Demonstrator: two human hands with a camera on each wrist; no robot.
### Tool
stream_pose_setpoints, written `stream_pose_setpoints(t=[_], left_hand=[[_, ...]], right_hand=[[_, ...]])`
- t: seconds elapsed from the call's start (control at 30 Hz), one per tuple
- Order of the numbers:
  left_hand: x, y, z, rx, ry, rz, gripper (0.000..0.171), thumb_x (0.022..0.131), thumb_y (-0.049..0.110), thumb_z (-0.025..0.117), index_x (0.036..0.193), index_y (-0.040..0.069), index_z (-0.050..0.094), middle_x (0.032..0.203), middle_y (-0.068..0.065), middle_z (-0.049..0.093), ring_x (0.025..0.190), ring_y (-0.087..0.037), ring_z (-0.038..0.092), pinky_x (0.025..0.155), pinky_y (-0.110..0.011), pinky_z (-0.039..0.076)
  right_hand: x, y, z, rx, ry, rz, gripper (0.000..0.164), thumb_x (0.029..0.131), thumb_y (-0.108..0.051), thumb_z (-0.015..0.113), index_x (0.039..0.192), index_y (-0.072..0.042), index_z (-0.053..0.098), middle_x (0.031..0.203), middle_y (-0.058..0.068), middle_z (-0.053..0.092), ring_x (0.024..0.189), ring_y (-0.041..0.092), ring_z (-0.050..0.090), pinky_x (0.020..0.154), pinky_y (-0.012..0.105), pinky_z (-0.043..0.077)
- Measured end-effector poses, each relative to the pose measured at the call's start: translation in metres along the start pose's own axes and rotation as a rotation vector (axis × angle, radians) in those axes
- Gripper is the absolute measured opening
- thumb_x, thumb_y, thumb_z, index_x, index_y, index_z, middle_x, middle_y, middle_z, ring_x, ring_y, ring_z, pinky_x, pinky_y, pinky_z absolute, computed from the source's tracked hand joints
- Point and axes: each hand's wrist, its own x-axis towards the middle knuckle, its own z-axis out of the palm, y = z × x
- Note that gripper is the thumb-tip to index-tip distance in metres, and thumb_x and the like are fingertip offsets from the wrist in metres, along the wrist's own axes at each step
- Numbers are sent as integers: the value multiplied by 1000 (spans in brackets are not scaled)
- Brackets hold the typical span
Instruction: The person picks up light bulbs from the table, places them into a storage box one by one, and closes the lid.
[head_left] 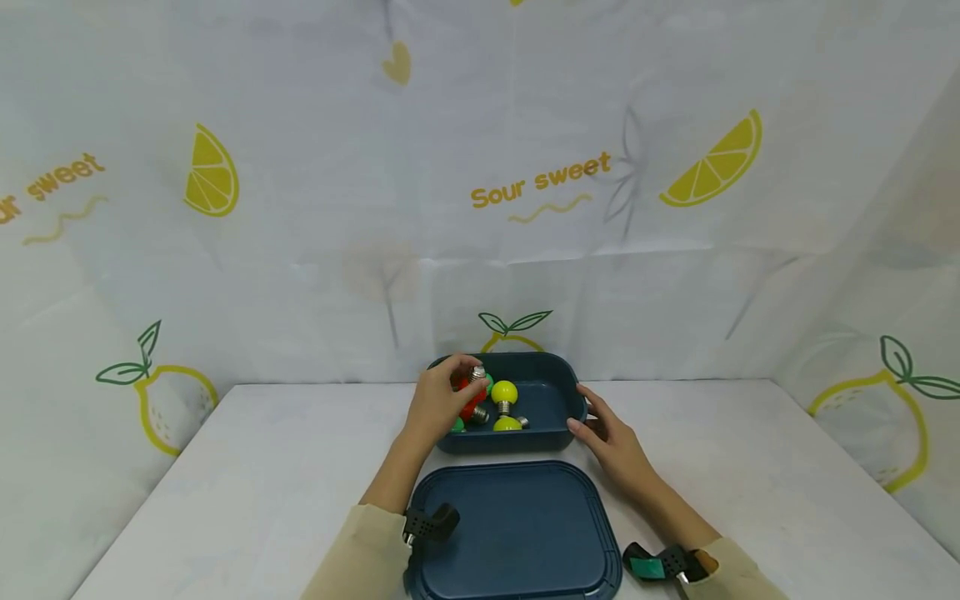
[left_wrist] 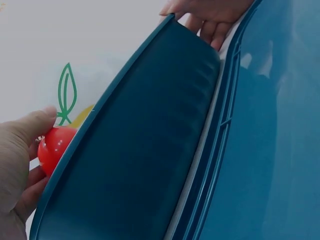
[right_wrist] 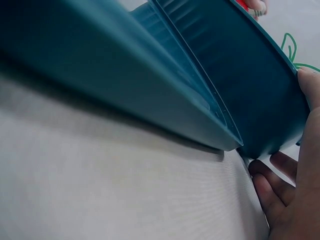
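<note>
My left hand [head_left: 437, 398] pinches a red light bulb [left_wrist: 56, 150] by its metal base over the left end of a dark blue box [head_left: 553, 404]. Its round red part points down, near the rim. Inside the box lie yellow bulbs [head_left: 504, 391], green bulbs [head_left: 489, 384] and another red bulb [head_left: 469, 410], partly hidden by the left hand and the front wall. At the box's right end is my right hand [head_left: 618, 446]. Its thumb lies against the rim and its fingers hold the lower side of the wall in the right wrist view.
A dark blue lid [head_left: 517, 533] lies flat on the white table [head_left: 300, 467] in front of the box, beneath the left wrist. Behind the box hangs a white curtain [head_left: 337, 275] printed with lemons. Each wrist wears a black strap.
</note>
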Motion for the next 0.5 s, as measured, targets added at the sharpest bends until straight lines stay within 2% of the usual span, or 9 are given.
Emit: stream_pose_setpoints(t=[0.23,0.5], left_hand=[[-1,1,0,-58,-29,-11,31,91,22,76,119,9,70,108,-5,75,98,-20,71,87,-39,60],[-1,-3,3,-120,-48,-33,31,92,19,75,119,7,69,116,-8,73,107,-24,73,91,-35,61]], right_hand=[[0,1,0,5,0,2,63,103,-37,57,159,-26,31,148,27,52,125,40,63,101,59,52],[0,2,0,7,4,0,63,103,-38,57,159,-27,31,147,26,53,124,38,64,101,58,52]])
